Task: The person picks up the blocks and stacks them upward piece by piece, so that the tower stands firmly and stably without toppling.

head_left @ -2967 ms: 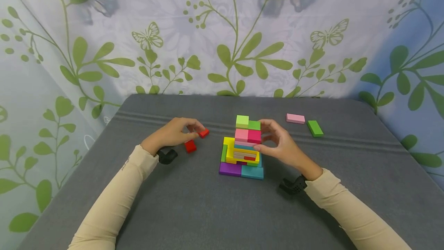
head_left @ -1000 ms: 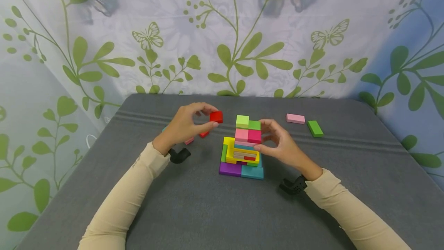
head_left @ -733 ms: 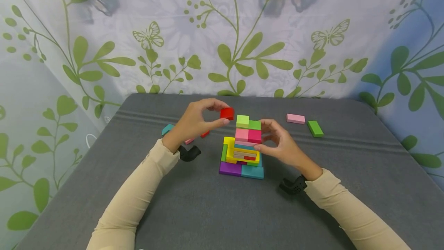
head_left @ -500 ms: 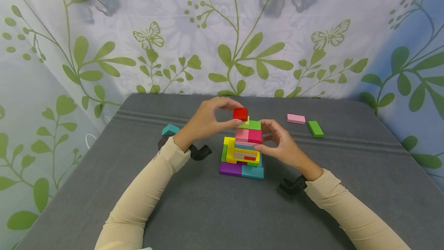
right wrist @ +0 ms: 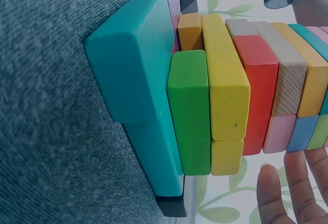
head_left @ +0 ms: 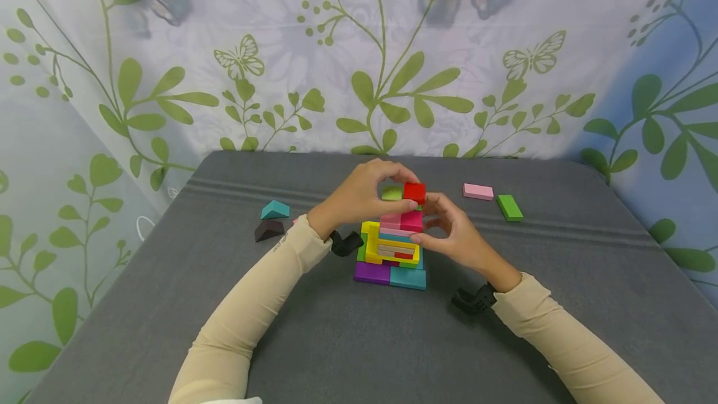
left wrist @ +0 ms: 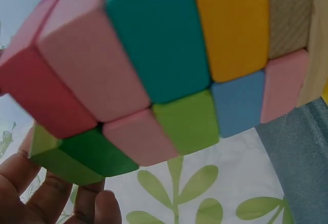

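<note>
A many-coloured tower of wooden blocks rises from a purple and teal base. At its top, my left hand pinches a red block between thumb and fingers. This block overlaps the tower's green block from above, right beside a light green block. Around the tower's right side my right hand holds it, thumb at the front and fingers towards the back. In the right wrist view, the right fingers come up to the tower's back, near a blue block. The left fingers partly cover the upper layers.
On the grey table left of the tower lie a teal peaked block and a dark brown one. A pink block and a green block lie at the back right. A patterned curtain hangs behind.
My left hand has picked up the red block from the table and carried it right, over the tower's top. The right hand has kept its place on the tower.
</note>
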A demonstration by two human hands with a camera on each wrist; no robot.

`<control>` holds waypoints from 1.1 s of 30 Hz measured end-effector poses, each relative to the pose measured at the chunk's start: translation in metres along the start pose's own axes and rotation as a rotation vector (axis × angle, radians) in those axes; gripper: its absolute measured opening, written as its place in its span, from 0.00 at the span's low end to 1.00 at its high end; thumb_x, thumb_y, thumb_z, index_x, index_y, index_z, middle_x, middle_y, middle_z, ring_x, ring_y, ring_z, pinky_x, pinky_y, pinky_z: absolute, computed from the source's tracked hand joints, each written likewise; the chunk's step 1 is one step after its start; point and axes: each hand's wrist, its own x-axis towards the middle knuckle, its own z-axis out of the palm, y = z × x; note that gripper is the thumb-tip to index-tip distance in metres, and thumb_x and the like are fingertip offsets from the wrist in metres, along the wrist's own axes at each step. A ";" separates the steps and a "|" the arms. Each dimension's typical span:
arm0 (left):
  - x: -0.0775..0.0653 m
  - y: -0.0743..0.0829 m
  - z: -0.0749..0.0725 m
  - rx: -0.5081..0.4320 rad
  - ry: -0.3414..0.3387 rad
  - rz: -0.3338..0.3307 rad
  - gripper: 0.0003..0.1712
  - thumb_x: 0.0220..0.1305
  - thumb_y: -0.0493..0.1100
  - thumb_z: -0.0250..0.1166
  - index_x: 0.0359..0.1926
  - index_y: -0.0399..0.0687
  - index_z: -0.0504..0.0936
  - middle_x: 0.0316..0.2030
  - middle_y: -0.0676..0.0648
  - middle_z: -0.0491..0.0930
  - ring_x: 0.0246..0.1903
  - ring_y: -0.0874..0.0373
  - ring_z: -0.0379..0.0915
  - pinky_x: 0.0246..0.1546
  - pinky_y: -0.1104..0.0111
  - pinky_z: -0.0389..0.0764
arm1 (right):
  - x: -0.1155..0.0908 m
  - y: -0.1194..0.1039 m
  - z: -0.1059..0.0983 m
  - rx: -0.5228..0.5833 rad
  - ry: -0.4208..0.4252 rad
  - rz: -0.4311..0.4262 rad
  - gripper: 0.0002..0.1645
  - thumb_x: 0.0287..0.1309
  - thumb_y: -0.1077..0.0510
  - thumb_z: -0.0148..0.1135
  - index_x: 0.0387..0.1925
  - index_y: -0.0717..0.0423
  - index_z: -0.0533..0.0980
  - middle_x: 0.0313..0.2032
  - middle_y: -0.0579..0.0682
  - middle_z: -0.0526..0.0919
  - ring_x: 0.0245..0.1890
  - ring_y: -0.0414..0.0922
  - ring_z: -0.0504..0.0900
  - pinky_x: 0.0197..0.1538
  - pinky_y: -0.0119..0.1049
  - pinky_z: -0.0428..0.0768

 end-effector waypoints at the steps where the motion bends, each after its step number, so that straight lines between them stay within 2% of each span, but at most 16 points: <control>1: 0.000 0.000 0.001 0.008 -0.006 -0.007 0.18 0.67 0.43 0.77 0.55 0.41 0.87 0.51 0.47 0.89 0.53 0.54 0.77 0.59 0.59 0.76 | 0.000 0.000 0.000 0.001 0.000 -0.001 0.35 0.66 0.65 0.73 0.69 0.71 0.68 0.58 0.41 0.82 0.57 0.42 0.80 0.58 0.32 0.81; 14: 0.002 -0.005 0.006 0.051 -0.042 -0.037 0.18 0.68 0.42 0.76 0.55 0.40 0.87 0.50 0.47 0.89 0.50 0.53 0.76 0.55 0.61 0.74 | 0.000 -0.003 0.000 0.010 -0.003 0.009 0.36 0.66 0.65 0.73 0.69 0.71 0.68 0.59 0.41 0.82 0.58 0.41 0.80 0.57 0.32 0.81; 33: -0.001 -0.006 0.006 0.052 -0.039 -0.069 0.18 0.68 0.43 0.74 0.55 0.40 0.87 0.51 0.47 0.88 0.51 0.53 0.76 0.54 0.62 0.76 | 0.000 -0.004 0.000 0.007 0.000 0.011 0.35 0.66 0.64 0.74 0.68 0.72 0.68 0.58 0.42 0.81 0.57 0.41 0.80 0.58 0.32 0.81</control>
